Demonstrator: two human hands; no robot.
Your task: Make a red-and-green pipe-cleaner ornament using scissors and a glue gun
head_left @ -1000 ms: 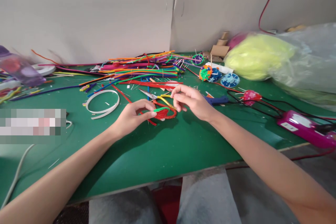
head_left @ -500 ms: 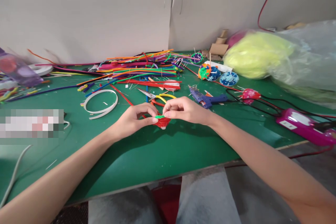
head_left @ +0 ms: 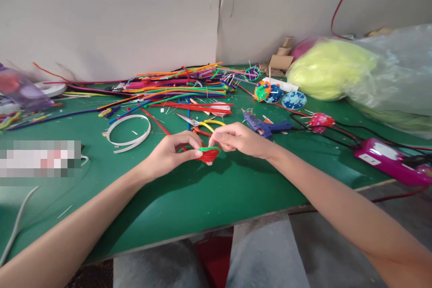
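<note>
Above the near middle of the table is a small red pipe-cleaner cone, with a green rim on top and a pale tip pointing down. My left hand pinches its left side between thumb and fingers. My right hand is closed, its fingers curled at the back right of the green rim; exactly what the fingertips grip is partly hidden. Just behind the hands lie scissors with yellow handles, and an orange-red handled tool is partly covered by the fingers.
Bundles of coloured pipe cleaners lie along the wall. A white strip coil is at left. To the right are a blue glue gun, a red pin-stuck ball, black cables, a magenta power strip and plastic bags.
My right hand has shifted slightly up from the cone's front, its thumb lifting off the rim, so more green shows. My left hand keeps its pinch.
</note>
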